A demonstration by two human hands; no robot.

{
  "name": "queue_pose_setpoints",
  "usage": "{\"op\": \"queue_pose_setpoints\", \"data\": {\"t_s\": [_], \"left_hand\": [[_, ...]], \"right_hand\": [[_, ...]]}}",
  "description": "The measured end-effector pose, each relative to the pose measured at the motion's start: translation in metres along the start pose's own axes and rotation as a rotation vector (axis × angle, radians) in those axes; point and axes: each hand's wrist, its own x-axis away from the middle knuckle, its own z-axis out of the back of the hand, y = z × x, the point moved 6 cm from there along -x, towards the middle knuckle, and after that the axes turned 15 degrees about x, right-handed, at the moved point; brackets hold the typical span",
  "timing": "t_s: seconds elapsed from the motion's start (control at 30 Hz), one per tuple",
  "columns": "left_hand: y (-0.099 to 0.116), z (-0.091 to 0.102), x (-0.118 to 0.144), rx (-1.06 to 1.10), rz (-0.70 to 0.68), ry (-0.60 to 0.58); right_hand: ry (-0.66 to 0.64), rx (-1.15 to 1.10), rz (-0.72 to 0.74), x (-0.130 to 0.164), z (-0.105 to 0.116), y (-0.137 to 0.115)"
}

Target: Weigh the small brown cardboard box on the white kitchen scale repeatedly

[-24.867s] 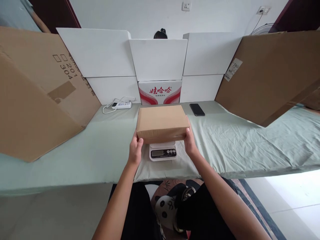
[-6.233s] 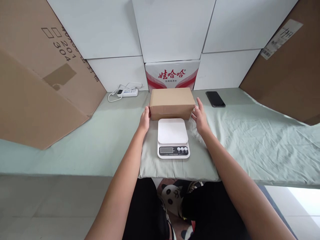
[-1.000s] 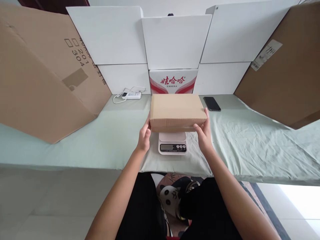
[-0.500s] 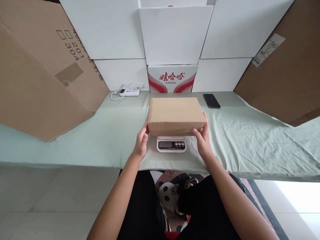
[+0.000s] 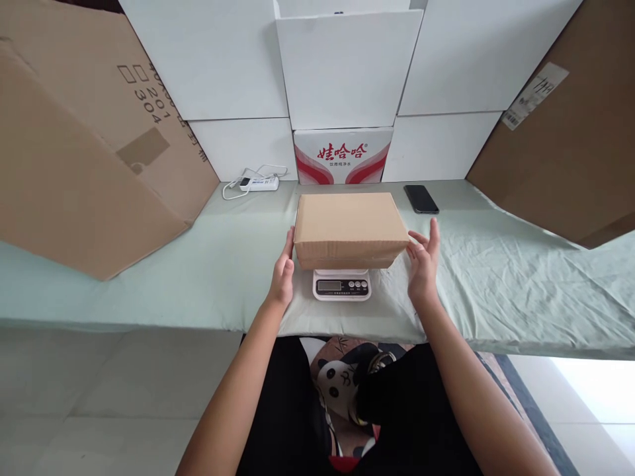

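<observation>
A brown cardboard box [image 5: 351, 221] rests on a white kitchen scale [image 5: 342, 287], whose display and buttons stick out at the front. The scale's weighing plate is hidden beneath the box. At the box's left side, my left hand [image 5: 284, 276] lies along it with fingers straight, close to or touching the cardboard. My right hand [image 5: 423, 264] is by the right front corner, fingers spread, the fingertips at or just off the box. Neither hand grips it. No reading can be made out on the display.
Behind the box stands a white and red printed carton [image 5: 343, 157] among white boxes. A black phone [image 5: 421, 199] lies at the back right, a white power strip [image 5: 260, 183] with its cord at the back left. Large cardboard sheets [image 5: 89, 152] flank the cloth-covered table [image 5: 198, 277].
My right hand has let go of the box's right corner and opened, moving slightly right. My left hand has loosened but stays at the left side. The box remains on the scale.
</observation>
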Motion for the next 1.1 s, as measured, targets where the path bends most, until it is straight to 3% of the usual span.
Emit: {"op": "queue_pose_setpoints", "data": {"t_s": [0.13,0.33,0.6,0.9,1.1], "left_hand": [[0.000,-0.006,-0.001,-0.009,-0.052,-0.099],[-0.004,-0.007,0.000,0.008,-0.063,-0.139],[-0.006,-0.002,-0.002,-0.015,-0.077,-0.100],[0.005,-0.002,-0.008,-0.205,-0.147,-0.061],[0.011,-0.001,-0.026,-0.241,-0.193,-0.049]], "right_hand": [[-0.080,-0.065,-0.056,-0.001,-0.007,0.009],[-0.226,-0.061,-0.017,0.014,-0.029,-0.019],[-0.229,-0.056,-0.026,0.018,-0.035,-0.047],[-0.237,0.022,-0.061,0.011,-0.035,-0.074],[-0.234,0.086,0.014,-0.014,-0.035,-0.093]]}}
